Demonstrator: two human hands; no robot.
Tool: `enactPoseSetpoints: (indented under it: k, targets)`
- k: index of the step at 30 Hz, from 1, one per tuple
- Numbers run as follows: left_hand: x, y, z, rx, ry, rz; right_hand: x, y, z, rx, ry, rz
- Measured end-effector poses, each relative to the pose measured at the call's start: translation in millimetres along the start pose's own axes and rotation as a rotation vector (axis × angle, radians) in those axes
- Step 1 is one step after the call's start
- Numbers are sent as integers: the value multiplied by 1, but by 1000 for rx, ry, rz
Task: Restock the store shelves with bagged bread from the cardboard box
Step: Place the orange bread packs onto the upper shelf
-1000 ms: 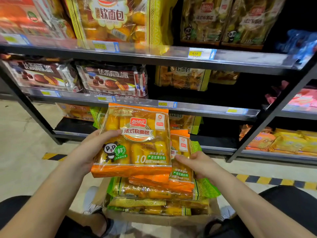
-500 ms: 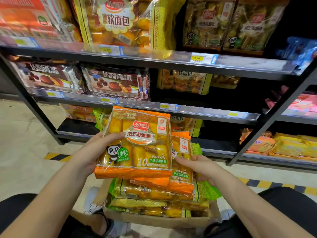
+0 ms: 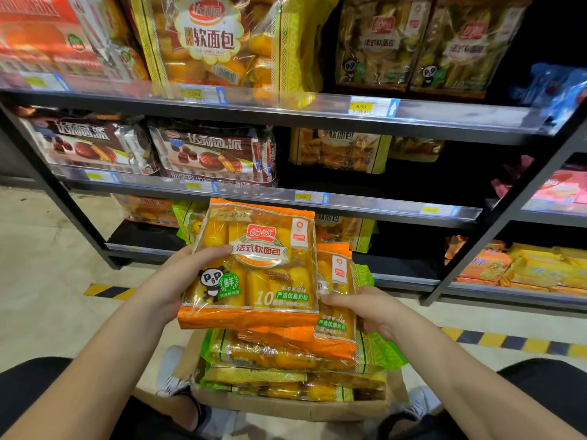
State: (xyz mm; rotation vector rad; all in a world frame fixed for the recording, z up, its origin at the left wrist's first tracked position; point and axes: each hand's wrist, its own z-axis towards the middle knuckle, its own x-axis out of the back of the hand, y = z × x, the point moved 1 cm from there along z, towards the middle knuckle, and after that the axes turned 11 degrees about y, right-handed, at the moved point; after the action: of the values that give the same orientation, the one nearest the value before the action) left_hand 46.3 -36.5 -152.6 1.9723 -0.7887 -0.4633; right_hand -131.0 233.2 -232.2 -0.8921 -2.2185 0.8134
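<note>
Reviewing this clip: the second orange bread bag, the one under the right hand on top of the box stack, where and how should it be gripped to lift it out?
Grip the second orange bag along its free right edge, coming from the right, thumb on top and fingers beneath. It lies tilted on the stack in the cardboard box; its left part is covered by the orange bag the left hand holds, and the right hand is already at that edge.

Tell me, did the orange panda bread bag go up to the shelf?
No. The orange bread bag in the left hand still has its top edge at the middle shelf's price rail, same as before. The right hand holds a second orange bag.
</note>
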Motion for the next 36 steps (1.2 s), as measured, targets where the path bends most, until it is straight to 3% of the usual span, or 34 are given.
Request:
enactPoseSetpoints:
  k: [18,28,36]
  targets:
    - [-6,9,3,-6,-56,-19,43,-4,-12,162,75,409]
    - [-21,35,-4,-117,-76,-106,94,-34,-27,390,80,424]
    - [-42,64,7,-244,-126,-100,130,-70,-19,468,118,373]
